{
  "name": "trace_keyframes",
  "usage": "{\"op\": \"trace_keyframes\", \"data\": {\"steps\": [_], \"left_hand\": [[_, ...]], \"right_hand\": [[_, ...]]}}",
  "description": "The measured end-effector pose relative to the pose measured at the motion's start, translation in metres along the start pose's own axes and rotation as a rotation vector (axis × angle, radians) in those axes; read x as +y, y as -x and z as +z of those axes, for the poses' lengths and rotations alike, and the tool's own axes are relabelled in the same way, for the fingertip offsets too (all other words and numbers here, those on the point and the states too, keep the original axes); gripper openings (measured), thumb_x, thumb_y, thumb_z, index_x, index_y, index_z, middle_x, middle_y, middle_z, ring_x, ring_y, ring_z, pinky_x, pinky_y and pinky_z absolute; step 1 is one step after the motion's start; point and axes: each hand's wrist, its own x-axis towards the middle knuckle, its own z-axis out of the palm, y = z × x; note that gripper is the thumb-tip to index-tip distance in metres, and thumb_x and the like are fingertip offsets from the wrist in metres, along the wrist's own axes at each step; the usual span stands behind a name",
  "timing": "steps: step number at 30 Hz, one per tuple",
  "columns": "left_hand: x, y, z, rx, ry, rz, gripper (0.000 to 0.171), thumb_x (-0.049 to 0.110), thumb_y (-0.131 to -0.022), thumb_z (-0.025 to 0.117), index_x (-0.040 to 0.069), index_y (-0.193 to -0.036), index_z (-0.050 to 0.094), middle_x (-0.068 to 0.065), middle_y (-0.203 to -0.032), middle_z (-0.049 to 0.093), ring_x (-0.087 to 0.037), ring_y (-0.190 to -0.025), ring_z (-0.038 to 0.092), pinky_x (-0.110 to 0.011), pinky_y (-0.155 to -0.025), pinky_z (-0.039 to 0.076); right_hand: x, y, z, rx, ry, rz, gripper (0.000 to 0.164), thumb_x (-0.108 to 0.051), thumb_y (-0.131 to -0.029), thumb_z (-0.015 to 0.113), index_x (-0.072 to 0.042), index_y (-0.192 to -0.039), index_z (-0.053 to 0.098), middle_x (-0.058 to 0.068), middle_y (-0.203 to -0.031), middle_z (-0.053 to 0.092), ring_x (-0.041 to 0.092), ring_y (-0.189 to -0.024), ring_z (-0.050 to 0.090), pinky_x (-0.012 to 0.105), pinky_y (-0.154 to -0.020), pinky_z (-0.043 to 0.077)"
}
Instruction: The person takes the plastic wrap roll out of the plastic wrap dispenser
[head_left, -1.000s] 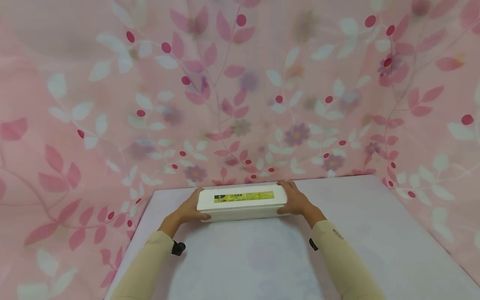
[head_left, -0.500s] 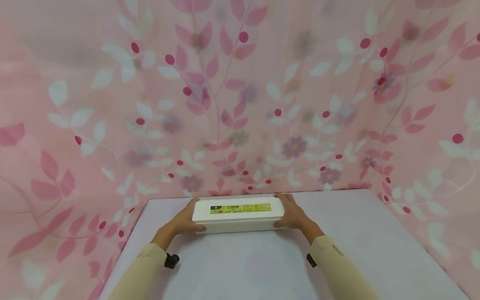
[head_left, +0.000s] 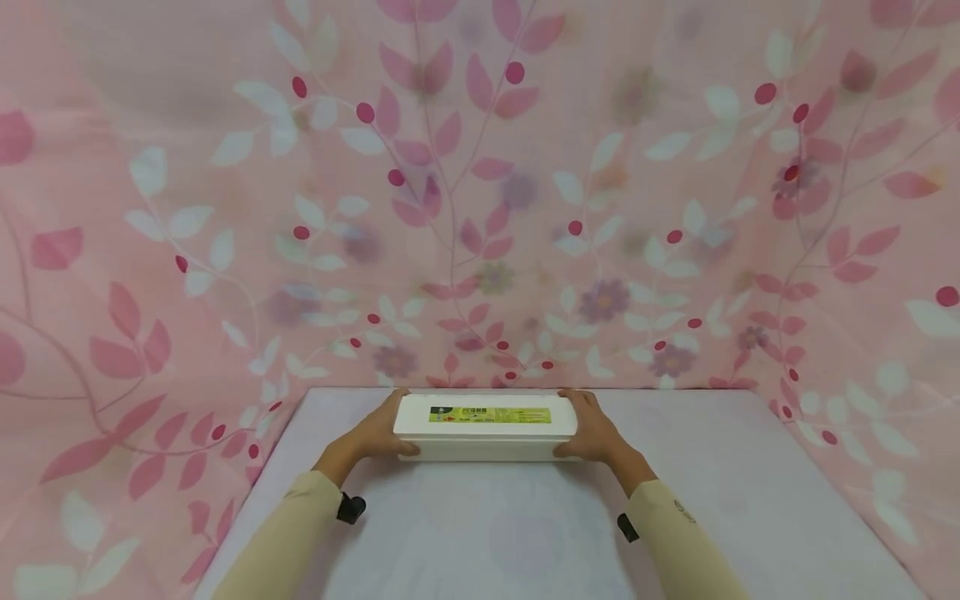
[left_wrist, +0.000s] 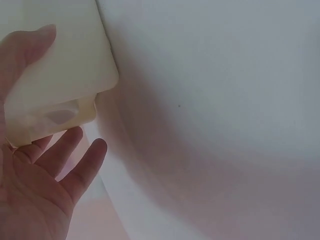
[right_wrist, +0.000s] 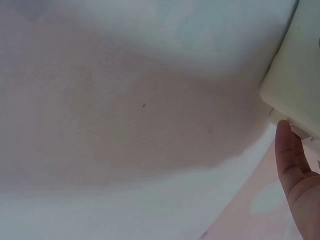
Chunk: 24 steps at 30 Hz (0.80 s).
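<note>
A long white cling film box (head_left: 486, 450) with a yellow-green label lies lengthwise on the table at its back edge. At its left end my left hand (head_left: 378, 429) grips it, thumb on the front face and fingers round the end. My right hand (head_left: 596, 429) holds the right end the same way. In the left wrist view, the thumb presses the box's pale face (left_wrist: 75, 55), while the fingers of the left hand (left_wrist: 40, 185) spread below its end. The right wrist view shows fingers of the right hand (right_wrist: 295, 175) against the box's end (right_wrist: 295, 85); the thumb is mostly out of frame.
The table (head_left: 495, 533) has a pale cloth over it. Right behind the box rises a pink flowered curtain (head_left: 480, 250), which also closes in both sides. Black bands (head_left: 350, 507) sit at the wrists, by the cream sleeves (head_left: 285, 542).
The head view has shifted and levelled, so the box and table edge now appear straighter and lower than a second ago. Both hands keep their hold on the cling film box.
</note>
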Motion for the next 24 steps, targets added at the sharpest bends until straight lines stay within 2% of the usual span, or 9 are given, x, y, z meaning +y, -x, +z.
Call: {"op": "trace_keyframes", "data": {"steps": [2, 8, 15, 20, 24], "left_hand": [[0.001, 0.002, 0.000, -0.011, 0.023, 0.016, 0.103, 0.020, -0.060, 0.093, 0.011, -0.141, 0.030, -0.004, -0.135, 0.051, -0.021, -0.120, 0.049, -0.050, -0.108, 0.038], [-0.002, 0.000, -0.003, -0.024, 0.010, 0.026, 0.104, 0.023, -0.062, 0.093, 0.011, -0.142, 0.028, -0.006, -0.136, 0.048, -0.023, -0.121, 0.047, -0.051, -0.108, 0.037], [-0.002, -0.005, -0.004, -0.025, 0.069, 0.026, 0.104, 0.020, -0.061, 0.094, 0.011, -0.141, 0.027, -0.007, -0.137, 0.048, -0.023, -0.122, 0.047, -0.051, -0.112, 0.035], [0.000, -0.002, -0.007, -0.012, 0.074, 0.000, 0.105, 0.029, -0.062, 0.095, 0.011, -0.139, 0.027, -0.007, -0.135, 0.051, -0.023, -0.120, 0.050, -0.051, -0.110, 0.038], [0.002, -0.001, -0.002, -0.029, 0.090, -0.022, 0.111, 0.037, -0.061, 0.095, 0.013, -0.144, 0.025, -0.006, -0.138, 0.050, -0.023, -0.123, 0.049, -0.053, -0.111, 0.038]], "right_hand": [[-0.001, 0.000, 0.000, -0.009, 0.002, 0.008, 0.109, -0.024, -0.059, 0.093, -0.023, -0.149, 0.033, 0.012, -0.152, 0.031, 0.033, -0.125, 0.046, 0.062, -0.104, 0.040], [-0.006, 0.001, -0.009, -0.063, -0.007, -0.015, 0.107, -0.025, -0.064, 0.092, -0.018, -0.150, 0.029, 0.014, -0.154, 0.027, 0.034, -0.127, 0.043, 0.062, -0.106, 0.038], [-0.004, -0.004, -0.021, -0.114, 0.041, -0.047, 0.117, -0.040, -0.063, 0.093, -0.015, -0.154, 0.023, 0.017, -0.152, 0.028, 0.034, -0.125, 0.043, 0.060, -0.103, 0.040], [-0.007, -0.004, -0.019, -0.124, 0.034, -0.041, 0.121, -0.044, -0.061, 0.094, -0.017, -0.155, 0.022, 0.016, -0.151, 0.029, 0.033, -0.124, 0.045, 0.059, -0.104, 0.040], [-0.005, 0.001, -0.022, -0.136, -0.033, -0.032, 0.123, -0.040, -0.061, 0.094, -0.015, -0.156, 0.019, 0.018, -0.149, 0.032, 0.034, -0.123, 0.044, 0.061, -0.105, 0.039]]}}
